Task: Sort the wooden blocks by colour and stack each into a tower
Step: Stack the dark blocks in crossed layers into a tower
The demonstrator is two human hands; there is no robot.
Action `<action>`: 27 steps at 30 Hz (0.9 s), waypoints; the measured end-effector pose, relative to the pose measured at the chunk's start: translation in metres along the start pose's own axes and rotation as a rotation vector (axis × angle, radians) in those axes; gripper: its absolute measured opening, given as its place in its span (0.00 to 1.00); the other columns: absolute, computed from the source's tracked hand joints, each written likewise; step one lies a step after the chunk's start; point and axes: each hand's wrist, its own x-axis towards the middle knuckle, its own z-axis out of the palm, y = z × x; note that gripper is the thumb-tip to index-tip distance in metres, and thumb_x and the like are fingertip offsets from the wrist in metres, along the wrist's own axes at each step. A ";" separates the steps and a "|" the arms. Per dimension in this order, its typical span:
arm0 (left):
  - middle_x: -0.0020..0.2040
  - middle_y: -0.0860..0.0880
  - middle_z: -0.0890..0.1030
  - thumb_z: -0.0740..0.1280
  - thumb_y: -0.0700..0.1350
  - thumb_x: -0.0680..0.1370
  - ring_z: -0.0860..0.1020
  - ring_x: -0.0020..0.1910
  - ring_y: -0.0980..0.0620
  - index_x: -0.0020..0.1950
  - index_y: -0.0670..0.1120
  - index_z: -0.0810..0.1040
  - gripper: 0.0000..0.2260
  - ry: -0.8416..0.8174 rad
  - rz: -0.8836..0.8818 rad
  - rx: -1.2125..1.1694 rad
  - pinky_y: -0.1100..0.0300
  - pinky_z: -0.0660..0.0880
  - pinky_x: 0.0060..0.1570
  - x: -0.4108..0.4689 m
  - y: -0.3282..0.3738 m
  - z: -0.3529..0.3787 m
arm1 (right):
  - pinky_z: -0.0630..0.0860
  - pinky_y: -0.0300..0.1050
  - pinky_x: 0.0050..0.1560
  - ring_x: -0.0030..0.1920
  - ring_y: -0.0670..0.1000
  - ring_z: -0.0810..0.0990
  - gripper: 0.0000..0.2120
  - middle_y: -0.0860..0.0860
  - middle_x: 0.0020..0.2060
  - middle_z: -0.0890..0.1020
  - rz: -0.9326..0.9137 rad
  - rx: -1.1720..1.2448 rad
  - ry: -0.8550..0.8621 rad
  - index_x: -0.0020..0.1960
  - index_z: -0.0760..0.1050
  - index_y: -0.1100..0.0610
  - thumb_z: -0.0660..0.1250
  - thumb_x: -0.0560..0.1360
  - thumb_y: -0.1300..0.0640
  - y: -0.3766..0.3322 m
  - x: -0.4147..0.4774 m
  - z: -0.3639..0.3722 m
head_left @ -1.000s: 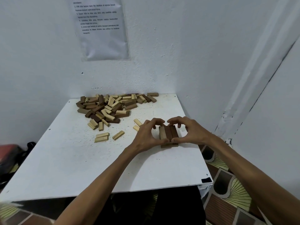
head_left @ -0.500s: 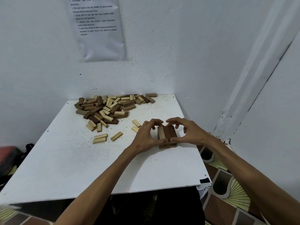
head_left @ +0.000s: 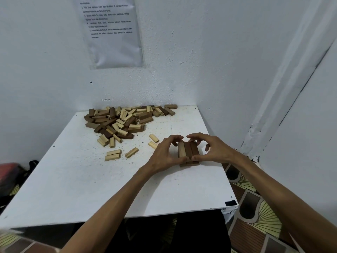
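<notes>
A low stack [head_left: 188, 152] of wooden blocks sits on the white surface [head_left: 73, 179], and everything else is placed from it. Its top layer is three blocks lying side by side, a paler tan one on the left and two dark brown ones to its right; the edge of a lower layer shows beneath at the near side. The left hand [head_left: 163, 155] comes in from the stack's left, its grip clamped on the top layer, with the thumb against the near end and the curled fingers hooked over the far end. The right hand [head_left: 212, 150] mirrors it from the stack's right, its grip likewise clamped on the layer, thumb near and fingers far, so the two hands almost meet over the far edge. Just left of the stack, partly behind the left hand, lie two pale blocks [head_left: 154, 138]. Further left of the stack are three more pale ones [head_left: 113, 155], two of them side by side and the third a little apart. Well beyond the stack, to its far left against the wall, is a loose pile [head_left: 124, 121] of mixed pale and dark blocks. High above the pile a printed sheet [head_left: 113, 31] hangs on the wall; its text is too small to read. Right of and below the stack, past the surface's edge, patterned floor tiles [head_left: 255, 216] show.
</notes>
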 end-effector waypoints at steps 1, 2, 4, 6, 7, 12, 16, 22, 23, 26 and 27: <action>0.64 0.60 0.77 0.79 0.61 0.67 0.74 0.63 0.60 0.73 0.55 0.70 0.37 -0.012 -0.006 -0.004 0.68 0.67 0.55 0.000 0.000 0.000 | 0.79 0.46 0.51 0.63 0.45 0.76 0.37 0.35 0.63 0.77 0.010 0.004 -0.015 0.74 0.67 0.36 0.80 0.70 0.43 0.000 0.000 0.000; 0.66 0.60 0.76 0.80 0.61 0.67 0.74 0.65 0.61 0.75 0.56 0.68 0.41 -0.026 -0.009 -0.009 0.67 0.68 0.58 -0.001 -0.001 -0.001 | 0.79 0.45 0.53 0.64 0.43 0.75 0.40 0.34 0.65 0.76 0.025 0.011 -0.033 0.76 0.64 0.35 0.80 0.69 0.41 0.000 0.000 -0.001; 0.71 0.59 0.75 0.82 0.62 0.66 0.72 0.69 0.60 0.79 0.56 0.62 0.47 -0.052 -0.007 -0.018 0.62 0.69 0.65 -0.002 -0.004 -0.003 | 0.76 0.41 0.57 0.68 0.39 0.72 0.46 0.32 0.69 0.72 0.064 0.032 -0.066 0.78 0.59 0.33 0.80 0.67 0.37 0.001 -0.001 0.000; 0.73 0.58 0.73 0.82 0.61 0.66 0.71 0.72 0.60 0.81 0.54 0.59 0.51 -0.070 0.001 -0.021 0.58 0.69 0.69 -0.004 -0.008 -0.004 | 0.74 0.39 0.62 0.71 0.36 0.69 0.49 0.34 0.71 0.70 0.079 0.034 -0.088 0.79 0.57 0.34 0.81 0.65 0.37 0.002 -0.004 0.002; 0.74 0.58 0.73 0.82 0.60 0.66 0.71 0.72 0.60 0.81 0.53 0.58 0.51 -0.075 0.003 -0.021 0.57 0.69 0.69 -0.005 -0.010 -0.004 | 0.74 0.40 0.64 0.71 0.36 0.68 0.50 0.35 0.72 0.70 0.074 0.027 -0.093 0.80 0.57 0.36 0.82 0.66 0.38 0.003 -0.005 0.005; 0.71 0.59 0.76 0.82 0.56 0.68 0.72 0.69 0.65 0.80 0.52 0.64 0.45 -0.036 0.015 -0.023 0.59 0.71 0.69 -0.010 -0.015 0.001 | 0.77 0.48 0.66 0.72 0.39 0.70 0.46 0.36 0.72 0.72 0.028 0.052 -0.034 0.79 0.63 0.41 0.82 0.68 0.43 0.004 -0.009 0.011; 0.70 0.59 0.77 0.81 0.55 0.70 0.74 0.68 0.64 0.77 0.51 0.69 0.39 0.019 0.020 -0.071 0.66 0.71 0.67 -0.011 -0.012 0.002 | 0.77 0.48 0.66 0.72 0.40 0.70 0.41 0.36 0.72 0.72 -0.014 0.051 0.002 0.77 0.66 0.41 0.81 0.69 0.42 -0.002 -0.008 0.008; 0.68 0.59 0.78 0.81 0.51 0.72 0.75 0.68 0.59 0.74 0.51 0.73 0.33 0.070 0.032 -0.071 0.57 0.72 0.70 -0.009 -0.012 0.004 | 0.79 0.51 0.65 0.70 0.42 0.73 0.34 0.38 0.69 0.76 -0.026 0.044 0.025 0.74 0.72 0.43 0.80 0.71 0.44 -0.002 -0.005 0.004; 0.68 0.59 0.78 0.81 0.51 0.72 0.75 0.68 0.59 0.74 0.52 0.73 0.32 0.076 0.030 -0.070 0.56 0.72 0.70 -0.008 -0.012 0.004 | 0.79 0.51 0.65 0.70 0.43 0.74 0.32 0.38 0.68 0.77 -0.029 0.043 0.029 0.73 0.73 0.43 0.80 0.71 0.45 -0.001 -0.005 0.005; 0.68 0.61 0.78 0.81 0.50 0.72 0.76 0.68 0.58 0.73 0.52 0.74 0.32 0.084 0.030 -0.061 0.54 0.73 0.69 -0.007 -0.012 0.005 | 0.79 0.50 0.65 0.69 0.43 0.75 0.31 0.37 0.67 0.77 -0.039 0.049 0.041 0.72 0.74 0.44 0.80 0.71 0.46 -0.002 -0.006 0.005; 0.67 0.61 0.78 0.81 0.50 0.72 0.76 0.67 0.59 0.73 0.52 0.74 0.31 0.086 0.032 -0.059 0.54 0.73 0.68 -0.007 -0.012 0.005 | 0.79 0.50 0.65 0.69 0.43 0.75 0.32 0.37 0.67 0.77 -0.041 0.054 0.042 0.72 0.74 0.44 0.80 0.71 0.47 -0.002 -0.006 0.005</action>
